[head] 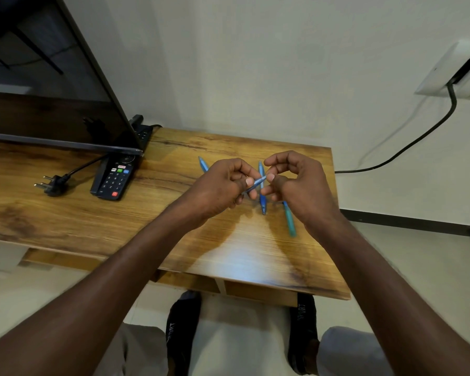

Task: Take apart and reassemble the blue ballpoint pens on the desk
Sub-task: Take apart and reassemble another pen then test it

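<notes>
My left hand (220, 185) grips a blue ballpoint pen (257, 183) above the wooden desk (174, 234), the pen slanting up to the right. My right hand (296, 183) pinches the pen's upper end between thumb and fingers. Under the hands lies a second blue pen (262, 203), its tip toward me. A lighter teal pen (289, 219) lies just right of it, partly under my right hand. Another blue pen (203, 163) sticks out beyond my left hand, mostly hidden by it.
A black remote control (114, 177) and a loose power plug (50, 184) lie at the left, below a tilted dark screen (52, 99). A black cable (407, 147) runs from a wall socket (456, 71) at the right. My feet (183, 329) show below the desk's front edge.
</notes>
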